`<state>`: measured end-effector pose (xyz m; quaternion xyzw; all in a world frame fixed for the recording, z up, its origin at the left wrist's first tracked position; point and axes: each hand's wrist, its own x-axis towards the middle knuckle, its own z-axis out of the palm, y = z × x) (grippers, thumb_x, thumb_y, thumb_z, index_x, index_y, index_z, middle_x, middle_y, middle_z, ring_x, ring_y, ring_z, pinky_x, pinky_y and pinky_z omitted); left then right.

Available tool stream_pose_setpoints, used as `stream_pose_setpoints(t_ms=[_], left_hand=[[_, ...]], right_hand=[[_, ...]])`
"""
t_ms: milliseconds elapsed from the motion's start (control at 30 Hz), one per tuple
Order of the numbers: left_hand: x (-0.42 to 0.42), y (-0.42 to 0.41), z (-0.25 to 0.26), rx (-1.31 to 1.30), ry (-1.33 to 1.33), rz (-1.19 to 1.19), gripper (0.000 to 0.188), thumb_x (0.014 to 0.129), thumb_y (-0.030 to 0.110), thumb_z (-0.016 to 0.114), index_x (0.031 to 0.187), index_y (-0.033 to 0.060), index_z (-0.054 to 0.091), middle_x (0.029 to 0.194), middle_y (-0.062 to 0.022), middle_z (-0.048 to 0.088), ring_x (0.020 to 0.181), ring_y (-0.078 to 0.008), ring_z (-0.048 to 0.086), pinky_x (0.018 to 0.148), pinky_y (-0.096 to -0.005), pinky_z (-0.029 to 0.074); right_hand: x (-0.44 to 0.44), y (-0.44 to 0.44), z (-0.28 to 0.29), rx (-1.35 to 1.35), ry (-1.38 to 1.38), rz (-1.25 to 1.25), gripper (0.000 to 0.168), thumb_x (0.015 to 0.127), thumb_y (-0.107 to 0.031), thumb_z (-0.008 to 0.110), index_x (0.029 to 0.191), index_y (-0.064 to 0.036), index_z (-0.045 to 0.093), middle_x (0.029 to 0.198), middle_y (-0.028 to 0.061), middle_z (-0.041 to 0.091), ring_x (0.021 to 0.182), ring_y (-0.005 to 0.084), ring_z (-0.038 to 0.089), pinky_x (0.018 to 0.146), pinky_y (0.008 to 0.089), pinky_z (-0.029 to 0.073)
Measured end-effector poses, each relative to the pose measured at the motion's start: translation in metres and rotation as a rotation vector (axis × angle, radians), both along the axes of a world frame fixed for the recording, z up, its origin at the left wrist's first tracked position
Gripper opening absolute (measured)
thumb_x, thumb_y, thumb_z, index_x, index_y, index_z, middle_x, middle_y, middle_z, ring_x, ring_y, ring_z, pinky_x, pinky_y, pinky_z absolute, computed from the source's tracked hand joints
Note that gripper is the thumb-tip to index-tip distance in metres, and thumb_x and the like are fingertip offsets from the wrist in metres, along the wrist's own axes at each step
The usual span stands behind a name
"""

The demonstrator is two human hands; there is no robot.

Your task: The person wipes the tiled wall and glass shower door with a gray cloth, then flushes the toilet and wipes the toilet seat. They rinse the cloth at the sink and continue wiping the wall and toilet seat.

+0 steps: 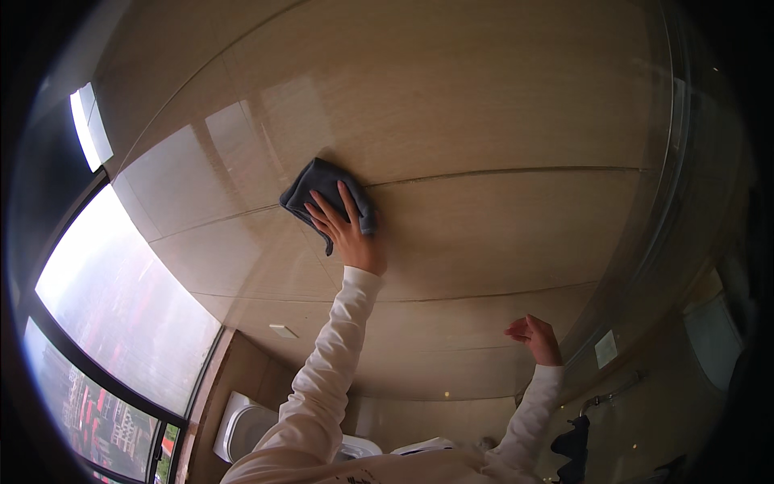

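My left hand [351, 233] lies with fingers spread on a folded dark grey cloth [317, 178], pressing it flat against the beige tiled wall [484, 230]. The cloth covers part of a horizontal tile joint [471, 173], and one corner hangs loose below my fingers. Lower and to the right, my right hand [537, 340] hovers with loosely bent fingers and holds nothing. Whether it touches the wall cannot be told. White sleeves cover both arms.
A dark-framed window [130, 290] fills the left side. Below are a raised white toilet lid [248, 423] and part of a white fixture [358, 446]. At right are a glass panel edge [671, 139], a wall plate [606, 349], and a dark cloth [571, 448] hanging by a metal pipe [604, 396].
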<state>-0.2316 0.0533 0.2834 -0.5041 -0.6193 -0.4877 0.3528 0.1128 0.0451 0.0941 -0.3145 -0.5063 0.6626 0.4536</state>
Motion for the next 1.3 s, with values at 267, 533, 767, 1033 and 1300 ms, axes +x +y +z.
stream_pose_setpoints(t_ms=[267,533,767,1033,1300], left_hand=[[0.161,0.04,0.023,-0.071,0.196,-0.132,0.083,0.073,0.014,0.061,0.147,0.0182,0.023,0.152,-0.0231,0.003,0.137,-0.0493,0.001,0.106,-0.0633,0.005],[0.301,0.078,-0.008,-0.19,0.516,-0.556,0.078,0.069,0.012,0.064,0.14,0.028,0.037,0.153,-0.0094,0.017,0.139,-0.0369,0.016,0.107,-0.0605,0.014],[0.255,0.062,-0.005,-0.29,0.507,-0.481,0.079,0.071,0.007,0.062,0.139,0.0364,0.036,0.152,-0.0058,0.022,0.139,-0.0305,0.02,0.109,-0.0553,0.016],[0.087,0.013,-0.003,-0.156,0.33,0.027,0.059,0.083,0.015,0.053,0.14,0.0227,0.039,0.15,-0.0225,0.016,0.137,-0.043,0.014,0.109,-0.0558,0.011],[-0.075,-0.024,-0.07,-0.113,0.058,0.163,0.06,0.089,0.025,0.05,0.144,0.0128,0.029,0.151,-0.0241,0.004,0.139,-0.0431,0.003,0.11,-0.054,0.008]], right_hand=[[0.095,-0.055,0.001,-0.009,-0.021,-0.314,0.044,0.096,-0.04,0.043,0.099,0.001,0.061,0.091,0.0105,0.067,0.087,0.02,0.065,0.079,0.03,0.048],[0.156,-0.072,0.001,-0.006,0.048,-0.389,0.046,0.098,-0.039,0.04,0.102,0.002,0.061,0.095,0.0123,0.067,0.091,0.0217,0.065,0.083,0.0318,0.049],[0.166,-0.031,-0.017,0.02,0.088,-0.073,0.055,0.098,-0.044,0.037,0.06,-0.006,0.052,0.053,0.0064,0.05,0.052,0.0174,0.052,0.063,0.0323,0.046],[0.067,0.016,-0.009,0.027,-0.064,0.311,0.064,0.097,-0.049,0.035,0.045,-0.01,0.035,0.041,0.0011,0.033,0.039,0.0126,0.036,0.059,0.0322,0.046],[-0.01,0.029,-0.003,0.075,-0.184,0.612,0.064,0.097,-0.049,0.035,0.046,-0.01,0.035,0.041,0.0008,0.035,0.041,0.0119,0.037,0.063,0.0337,0.048]])
